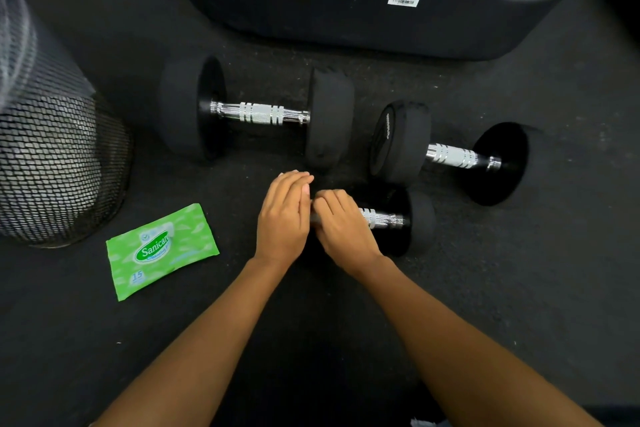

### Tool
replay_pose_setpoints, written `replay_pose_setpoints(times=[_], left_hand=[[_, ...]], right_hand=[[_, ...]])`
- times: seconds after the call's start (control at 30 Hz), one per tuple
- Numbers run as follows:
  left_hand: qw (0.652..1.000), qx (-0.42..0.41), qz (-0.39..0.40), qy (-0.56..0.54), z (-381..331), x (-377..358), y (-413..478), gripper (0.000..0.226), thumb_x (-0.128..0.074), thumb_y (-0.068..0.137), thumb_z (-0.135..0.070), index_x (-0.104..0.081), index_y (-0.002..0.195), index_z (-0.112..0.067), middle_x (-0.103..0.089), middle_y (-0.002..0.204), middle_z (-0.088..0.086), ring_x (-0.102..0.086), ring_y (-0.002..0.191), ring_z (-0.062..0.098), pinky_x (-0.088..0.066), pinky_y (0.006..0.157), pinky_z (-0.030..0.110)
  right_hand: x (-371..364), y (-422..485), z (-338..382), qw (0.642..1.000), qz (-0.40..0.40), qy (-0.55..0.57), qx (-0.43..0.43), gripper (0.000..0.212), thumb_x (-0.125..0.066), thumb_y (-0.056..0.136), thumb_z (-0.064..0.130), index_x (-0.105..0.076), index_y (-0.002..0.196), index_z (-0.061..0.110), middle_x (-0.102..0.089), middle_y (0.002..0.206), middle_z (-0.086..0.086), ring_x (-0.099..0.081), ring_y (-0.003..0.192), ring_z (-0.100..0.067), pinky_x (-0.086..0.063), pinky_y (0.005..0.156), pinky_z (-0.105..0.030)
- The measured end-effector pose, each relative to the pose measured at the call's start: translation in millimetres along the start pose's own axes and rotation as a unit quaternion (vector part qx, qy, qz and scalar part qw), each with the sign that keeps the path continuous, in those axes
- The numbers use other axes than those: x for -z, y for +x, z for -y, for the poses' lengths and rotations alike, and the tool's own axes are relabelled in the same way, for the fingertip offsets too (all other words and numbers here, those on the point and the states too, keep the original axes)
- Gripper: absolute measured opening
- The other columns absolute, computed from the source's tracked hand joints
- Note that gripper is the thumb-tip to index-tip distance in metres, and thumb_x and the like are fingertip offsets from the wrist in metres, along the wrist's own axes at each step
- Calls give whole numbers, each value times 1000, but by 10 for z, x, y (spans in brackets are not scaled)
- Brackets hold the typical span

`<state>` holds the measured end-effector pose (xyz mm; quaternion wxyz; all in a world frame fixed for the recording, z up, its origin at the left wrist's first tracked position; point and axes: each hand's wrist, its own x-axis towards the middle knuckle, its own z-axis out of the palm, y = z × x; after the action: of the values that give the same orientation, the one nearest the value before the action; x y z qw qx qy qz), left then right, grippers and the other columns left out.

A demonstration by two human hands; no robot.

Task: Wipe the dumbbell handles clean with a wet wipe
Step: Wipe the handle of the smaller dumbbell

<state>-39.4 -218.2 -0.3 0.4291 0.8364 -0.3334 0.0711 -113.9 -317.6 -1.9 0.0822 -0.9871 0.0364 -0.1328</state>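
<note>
Dumbbells: three lay on the dark floor (104, 340): large dumbbell (256, 113), second dumbbell (450, 154), nearest dumbbell (388, 218).
Left hand (282, 218): flat, fingers together, covering the near dumbbell's left end.
Right hand (341, 224): curled over its handle (wipe not visible).
Wipe pack (161, 250): one, green, lying left.
Mesh bin (52, 149): one.
</note>
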Motion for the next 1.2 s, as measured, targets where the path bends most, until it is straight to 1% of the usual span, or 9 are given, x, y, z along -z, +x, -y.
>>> replay_pose_setpoints(times=[0.27, 0.37, 0.5, 0.67, 0.77, 0.9, 1.0, 1.13, 1.2], left_hand=[[1000, -1, 3, 2, 21, -12, 7, 35, -35, 96, -14, -63, 110, 2, -65, 111, 13, -49, 113, 17, -34, 105, 31], [1000, 2, 1, 0, 17, -15, -2, 35, -36, 96, -15, -63, 110, 1, -65, 111, 12, -50, 113, 17, -35, 104, 33], [1000, 0, 4, 3, 18, -11, -5, 35, -35, 97, -15, -63, 111, 1, -65, 112, 12, -50, 113, 16, -35, 104, 32], [1000, -2, -6, 7, 29, -30, -9, 35, -36, 96, -15, -64, 109, 1, -65, 110, 12, -51, 112, 17, -34, 106, 30], [1000, 1, -7, 2, 31, -38, 2, 34, -36, 96, -14, -65, 108, 1, -66, 110, 12, -51, 112, 18, -35, 105, 30], [1000, -2, -2, 5, 18, -19, 11, 34, -36, 96, -14, -64, 110, 1, -65, 110, 12, -53, 112, 19, -34, 105, 29], [1000, -8, -7, 13, 19, -19, -14, 35, -36, 96, -14, -64, 110, 1, -65, 110, 12, -51, 112, 17, -34, 105, 30], [1000, -6, -13, 13, 27, -36, -5, 35, -36, 96, -14, -65, 108, 2, -66, 109, 12, -50, 112, 17, -35, 105, 32], [1000, -5, -11, 14, 30, -46, 5, 35, -35, 96, -14, -65, 108, 2, -66, 109, 12, -49, 112, 16, -35, 104, 32]], right_hand=[[17, -197, -181, 996, -54, 51, -44, 30, -71, 79, 15, -55, 102, 6, -60, 100, -10, -46, 91, -20, -38, 85, -31], [-13, -103, -29, 998, -27, 29, -42, 21, -57, 86, 11, -59, 106, 3, -63, 98, -9, -54, 89, -25, -38, 94, -38], [-5, -131, -23, 998, -2, 32, -59, 32, -41, 91, 15, -59, 115, 3, -64, 106, -9, -56, 98, -24, -30, 104, -36], [57, -193, -120, 991, -2, 33, -133, 37, -32, 97, 21, -62, 111, 3, -66, 102, -8, -58, 95, -24, -33, 102, -36], [9, -46, 34, 992, 5, 53, -117, 35, -33, 93, 16, -62, 106, 2, -66, 98, -9, -58, 92, -24, -34, 101, -36], [-7, -143, 38, 994, 6, 73, -82, 38, -37, 87, 13, -58, 117, 0, -63, 110, -11, -54, 105, -23, -25, 109, -34], [18, -293, -96, 993, -12, 54, -104, 36, -37, 93, 16, -55, 121, 2, -62, 116, -11, -53, 111, -21, -23, 111, -33], [15, -163, 26, 983, -2, 56, -176, 40, -28, 95, 19, -60, 112, 3, -65, 105, -9, -57, 100, -23, -32, 105, -35], [9, -8, 120, 981, 16, 43, -190, 41, -26, 93, 18, -64, 96, 4, -66, 88, -8, -58, 83, -24, -45, 92, -39]])
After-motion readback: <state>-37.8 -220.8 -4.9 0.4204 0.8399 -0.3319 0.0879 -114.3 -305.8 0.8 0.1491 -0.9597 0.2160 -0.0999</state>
